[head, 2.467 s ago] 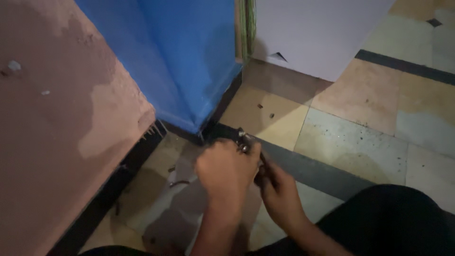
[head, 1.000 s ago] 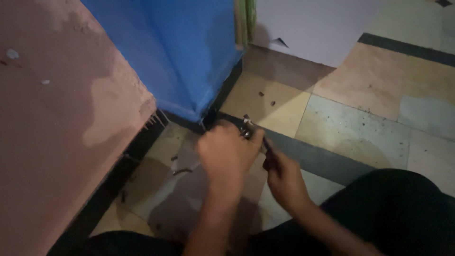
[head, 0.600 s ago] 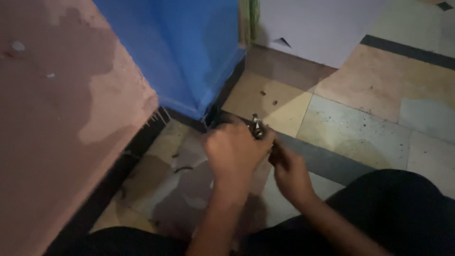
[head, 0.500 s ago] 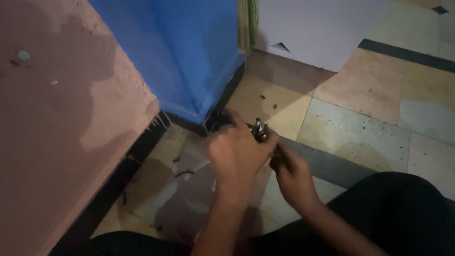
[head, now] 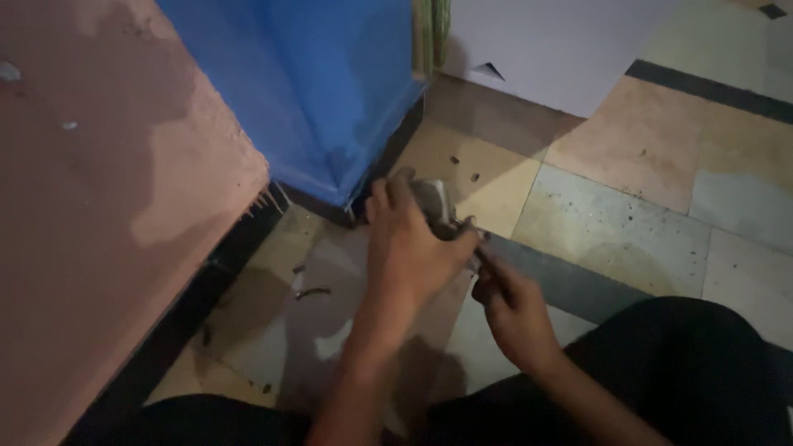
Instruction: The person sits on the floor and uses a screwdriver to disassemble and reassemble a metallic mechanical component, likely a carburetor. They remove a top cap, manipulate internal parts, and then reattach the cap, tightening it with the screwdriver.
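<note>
My left hand is closed around a small grey metal part, held a little above the floor near the corner of a blue wall. Just to its right, my right hand pinches a thin dark tool whose tip meets the part; the tool is mostly hidden by my fingers. Both hands hang over a grey sheet that lies on the tiles. A small curved dark piece lies on the sheet left of my left wrist.
A blue wall and a pink wall with a black skirting stand to the left. A white panel leans at the back. The floor is of beige and grey tiles with dark specks. My dark-clothed legs fill the bottom right.
Both hands have shifted slightly to the right and towards the blue wall's corner. The grey part now sticks out further above my left hand's fingers.
</note>
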